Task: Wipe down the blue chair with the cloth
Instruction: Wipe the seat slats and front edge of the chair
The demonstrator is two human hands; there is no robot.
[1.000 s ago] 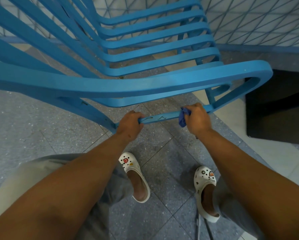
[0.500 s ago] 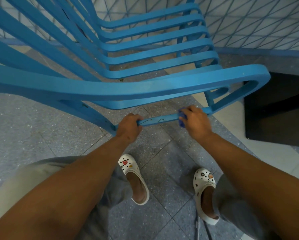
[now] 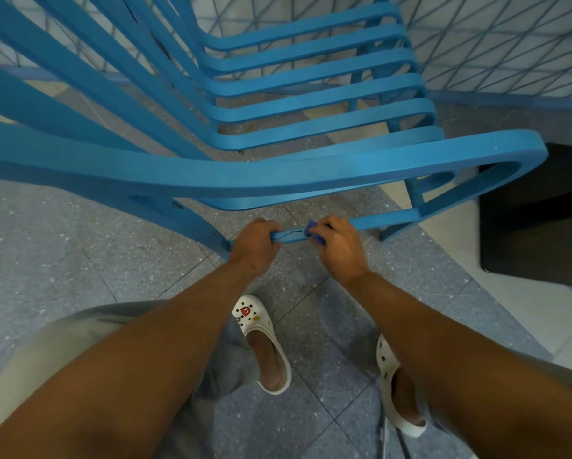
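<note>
A person bends over a slatted blue chair on a grey speckled tiled floor, both bare arms reaching down to the thin lower rail that runs beneath the broad armrest. The left hand is wrapped around the rail near the point where it meets the chair's rear leg, fingers curled over the top. Just beside it, the right hand presses a small dark-blue cloth against the same rail, the fingers closed over the bunched fabric so that only a fold shows at the knuckles and under the palm. A short bare stretch of rail, marked by a thin dark crack, separates the two hands. Below, the person's feet stand in white clogs decorated with small charms, grey trouser legs above them. A dark mat lies on the floor to the right of the chair, near a wall tiled with a diagonal line pattern.
</note>
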